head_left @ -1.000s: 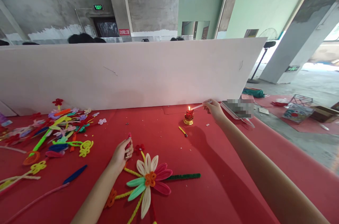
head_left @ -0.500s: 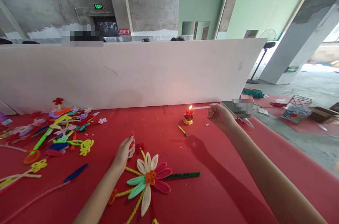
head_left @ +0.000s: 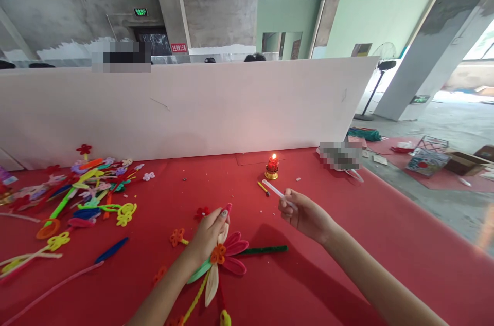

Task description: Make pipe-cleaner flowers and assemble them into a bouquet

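Observation:
My right hand (head_left: pixel 306 215) is closed on a translucent white glue stick (head_left: pixel 273 189), whose free end points up and left near a lit red candle (head_left: pixel 272 164) in a gold holder. Closed above the flower, my left hand (head_left: pixel 208 237) pinches a small pink pipe-cleaner piece (head_left: pixel 229 207), mostly hidden by the fingers. Below it lies a pipe-cleaner flower (head_left: pixel 218 254) with pink, cream and mint petals, an orange centre and a dark green stem (head_left: pixel 266 250). My left hand and forearm cover part of its left side.
Pipe-cleaner pieces in many colours (head_left: pixel 90 200) are heaped at the left of the red table (head_left: pixel 154 243). A short yellow-and-black stick (head_left: pixel 263 189) lies by the candle. A white board (head_left: pixel 231 105) stands along the back. Blurred items (head_left: pixel 341 156) sit at the right rear edge.
My right hand has drawn the glue stick away from the candle flame, toward me and leftward. My left hand has moved right, over the flower, with the pink piece.

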A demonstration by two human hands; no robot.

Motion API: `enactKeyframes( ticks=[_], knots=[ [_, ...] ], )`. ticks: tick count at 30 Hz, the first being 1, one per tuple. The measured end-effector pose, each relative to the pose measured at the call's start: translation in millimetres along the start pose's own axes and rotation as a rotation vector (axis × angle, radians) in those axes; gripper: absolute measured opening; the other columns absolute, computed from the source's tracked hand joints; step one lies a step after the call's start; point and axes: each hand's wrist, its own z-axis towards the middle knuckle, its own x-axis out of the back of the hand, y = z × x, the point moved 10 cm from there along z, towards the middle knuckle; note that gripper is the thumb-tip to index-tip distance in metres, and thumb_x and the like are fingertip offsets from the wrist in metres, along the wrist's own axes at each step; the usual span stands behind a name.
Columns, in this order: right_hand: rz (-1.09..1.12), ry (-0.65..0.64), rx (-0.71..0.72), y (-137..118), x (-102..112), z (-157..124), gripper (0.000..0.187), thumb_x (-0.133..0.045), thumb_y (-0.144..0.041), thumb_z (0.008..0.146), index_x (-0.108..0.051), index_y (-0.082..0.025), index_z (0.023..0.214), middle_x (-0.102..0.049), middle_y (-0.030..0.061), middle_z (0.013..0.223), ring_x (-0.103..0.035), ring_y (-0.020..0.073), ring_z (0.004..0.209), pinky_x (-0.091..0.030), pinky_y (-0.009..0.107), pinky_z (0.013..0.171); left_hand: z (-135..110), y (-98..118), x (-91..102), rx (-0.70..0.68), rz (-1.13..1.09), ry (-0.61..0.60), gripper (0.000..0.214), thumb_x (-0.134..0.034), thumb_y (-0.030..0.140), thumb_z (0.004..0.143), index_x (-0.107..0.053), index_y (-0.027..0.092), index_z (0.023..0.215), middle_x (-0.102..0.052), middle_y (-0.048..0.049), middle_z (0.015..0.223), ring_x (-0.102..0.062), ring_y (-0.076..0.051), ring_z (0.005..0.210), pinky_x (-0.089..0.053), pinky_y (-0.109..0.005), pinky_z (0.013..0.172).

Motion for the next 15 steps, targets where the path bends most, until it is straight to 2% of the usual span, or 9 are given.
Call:
enactKeyframes(
  ticks=[3,6,9,12,15],
  knots=[
    [-0.037,-0.087,-0.083,23.4,-9.0,-2.2,0.021,-0.068,-0.027,0.069,-0.058,-0.022,0.086,-0.05,-0.0018,0.066,-0.035,0.0078,0.051,-0.031,0.022,0.05,-2.0,-4.6,-19.2,0.022,0.102,-0.113,0.029,-0.058,0.044,0.076,-0.053,0.017,0.066,-0.033,0.0068,0.05,-0.027,-0.008,0.045,-0.02,-0.02,0.044],
    [-0.139,-0.141,-0.09,37.1,-11.8,-2.5,0.02,-0.064,-0.032,0.073,-0.061,-0.02,0.088,-0.039,-0.0041,0.059,-0.023,0.007,0.048,-0.02,0.023,0.046,-2.2,-5.8,-22.2,-0.023,0.184,-0.106,0.028,-0.058,0.043,0.076,-0.052,0.018,0.066,-0.037,0.0057,0.053,-0.031,-0.009,0.048,-0.023,-0.02,0.047],
    [-0.278,-0.12,-0.056,43.3,-10.8,-3.8,0.026,-0.06,-0.043,0.076,-0.062,-0.018,0.082,-0.026,-0.0058,0.056,-0.017,0.0076,0.049,-0.014,0.025,0.046,-3.1,-5.6,-21.4,-0.099,0.274,-0.093,0.025,-0.057,0.039,0.078,-0.054,0.018,0.066,-0.043,0.0038,0.056,-0.036,-0.011,0.053,-0.026,-0.022,0.05],
    [-0.476,-0.071,0.011,41.9,-13.3,-7.4,0.036,-0.057,-0.053,0.075,-0.064,-0.018,0.079,-0.026,-0.0049,0.057,-0.02,0.0085,0.05,-0.014,0.025,0.047,-5.0,-9.1,-24.5,-0.118,0.373,-0.137,0.026,-0.053,0.039,0.08,-0.054,0.019,0.065,-0.046,0.0033,0.055,-0.037,-0.012,0.053,-0.024,-0.023,0.051],
    [-0.671,-0.017,0.091,37.6,-17.3,-10.6,0.039,-0.057,-0.057,0.072,-0.065,-0.019,0.073,-0.03,-0.0036,0.057,-0.023,0.0097,0.053,-0.017,0.026,0.05,-6.8,-8.4,-25.7,-0.12,0.385,-0.141,0.03,-0.053,0.04,0.08,-0.051,0.019,0.059,-0.042,0.0042,0.05,-0.033,-0.012,0.05,-0.022,-0.024,0.05]
  ],
)
